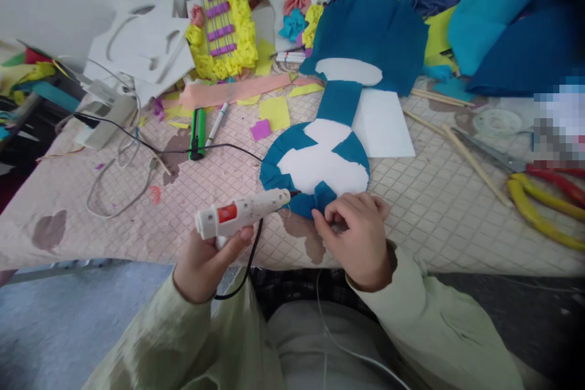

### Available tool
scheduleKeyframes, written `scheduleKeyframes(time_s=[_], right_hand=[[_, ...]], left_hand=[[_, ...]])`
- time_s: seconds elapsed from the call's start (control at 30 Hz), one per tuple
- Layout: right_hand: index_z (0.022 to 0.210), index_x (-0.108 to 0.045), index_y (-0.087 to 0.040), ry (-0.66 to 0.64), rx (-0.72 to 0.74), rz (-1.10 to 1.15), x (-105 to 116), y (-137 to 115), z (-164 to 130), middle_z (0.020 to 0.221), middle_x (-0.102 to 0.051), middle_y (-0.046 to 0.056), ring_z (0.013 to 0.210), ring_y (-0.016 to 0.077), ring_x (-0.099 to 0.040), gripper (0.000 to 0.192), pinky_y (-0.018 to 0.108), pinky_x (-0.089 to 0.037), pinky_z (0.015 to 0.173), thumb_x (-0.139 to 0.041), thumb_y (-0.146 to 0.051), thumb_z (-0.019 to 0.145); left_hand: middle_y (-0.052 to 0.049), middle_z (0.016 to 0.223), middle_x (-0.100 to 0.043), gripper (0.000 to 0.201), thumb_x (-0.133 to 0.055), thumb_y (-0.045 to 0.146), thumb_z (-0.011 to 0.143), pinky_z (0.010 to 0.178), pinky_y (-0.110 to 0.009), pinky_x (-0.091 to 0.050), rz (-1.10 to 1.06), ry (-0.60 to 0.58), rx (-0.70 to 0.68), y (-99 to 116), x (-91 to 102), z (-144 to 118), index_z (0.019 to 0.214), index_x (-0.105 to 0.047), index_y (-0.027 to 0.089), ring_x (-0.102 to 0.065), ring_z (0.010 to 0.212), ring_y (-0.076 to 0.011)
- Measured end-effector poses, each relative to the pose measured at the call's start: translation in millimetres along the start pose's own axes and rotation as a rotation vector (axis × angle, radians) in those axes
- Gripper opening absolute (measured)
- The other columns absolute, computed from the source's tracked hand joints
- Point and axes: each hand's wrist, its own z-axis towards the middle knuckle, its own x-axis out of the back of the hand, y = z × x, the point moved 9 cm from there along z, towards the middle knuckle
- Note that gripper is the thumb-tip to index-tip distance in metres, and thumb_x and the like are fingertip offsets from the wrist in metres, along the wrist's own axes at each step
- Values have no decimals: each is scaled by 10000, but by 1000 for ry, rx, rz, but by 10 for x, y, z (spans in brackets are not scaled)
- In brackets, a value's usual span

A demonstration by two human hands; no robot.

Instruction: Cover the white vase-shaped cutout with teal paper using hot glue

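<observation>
My left hand is wrapped round the handle of a white hot glue gun with an orange patch on its side. Its dark nozzle points right, at the near edge of a white guitar-like cutout partly covered in blue crepe paper. At that same edge, the thumb and fingers of my right hand pinch a folded blue crepe paper flap. The cutout's neck runs away from me, under a larger blue sheet.
Left lie a green utility knife, a marker and a white power strip. Scissors with red and yellow handles and wooden sticks lie right. Yellow paper flowers stand behind; the gun's black cord crosses the table.
</observation>
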Motion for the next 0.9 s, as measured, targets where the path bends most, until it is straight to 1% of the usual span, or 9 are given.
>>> scheduleKeyframes(time_s=[0.07,0.13,0.2,0.27,0.4,0.57,0.7,0.8,0.9], right_hand=[[514,-457,-169,6,5,12,11,0,-2,529,-458,-34,627,120,-407,274,318,-243,753,-593,-262,733],[532,-480,-173,14,12,26,25,-2,-5,535,-468,-31,629,122,-418,261,315,-248,749,-588,-285,742],[574,-526,-180,21,16,42,38,-3,-9,546,-486,-28,634,123,-438,218,316,-255,755,-582,-299,748],[635,-573,-188,27,20,54,47,-5,-12,566,-513,-26,642,123,-459,156,318,-263,760,-580,-293,751],[685,-604,-193,47,44,54,62,-23,-19,599,-559,-21,659,127,-488,99,322,-276,768,-580,-264,751],[678,-603,-195,82,102,42,70,-51,-26,618,-585,-15,655,132,-504,113,322,-288,749,-569,-267,758],[682,-598,-199,106,138,26,77,-53,-35,645,-603,-10,652,141,-514,124,334,-297,748,-561,-279,768],[687,-597,-199,119,168,17,83,-58,-44,659,-612,-6,655,145,-525,137,336,-302,744,-551,-289,779],[692,-597,-198,135,199,4,94,-76,-50,666,-617,0,657,148,-531,150,335,-305,737,-539,-295,789]], left_hand=[[-8,538,-545,302,-544,438,763,339,-196,-292,-143,50,65,-95,65,-22,709,-577,142,-395,379,-66],[-8,583,-547,295,-539,437,764,346,-202,-276,-258,153,100,-188,184,-36,745,-558,143,-384,382,-62],[-8,634,-557,286,-551,439,750,354,-209,-274,-313,263,91,-273,328,-34,762,-543,153,-390,384,-60],[-5,664,-568,279,-557,441,742,380,-214,-300,-312,348,68,-372,470,-15,768,-545,163,-421,410,-69],[-22,666,-601,325,-545,478,724,489,-231,-387,-154,485,61,-624,750,36,711,-586,156,-494,542,-114],[-82,792,-672,440,-499,531,714,586,-249,-436,129,601,201,-979,1078,62,781,-646,121,-570,685,-172],[-74,770,-675,466,-485,539,707,669,-271,-444,336,691,245,-1130,1398,30,788,-684,125,-600,740,-198],[-66,728,-661,493,-450,544,723,637,-266,-435,398,758,289,-1220,1592,-19,817,-693,124,-599,709,-197],[-58,664,-646,510,-427,543,732,566,-246,-416,385,744,317,-1282,1620,-17,815,-697,118,-586,644,-184]])
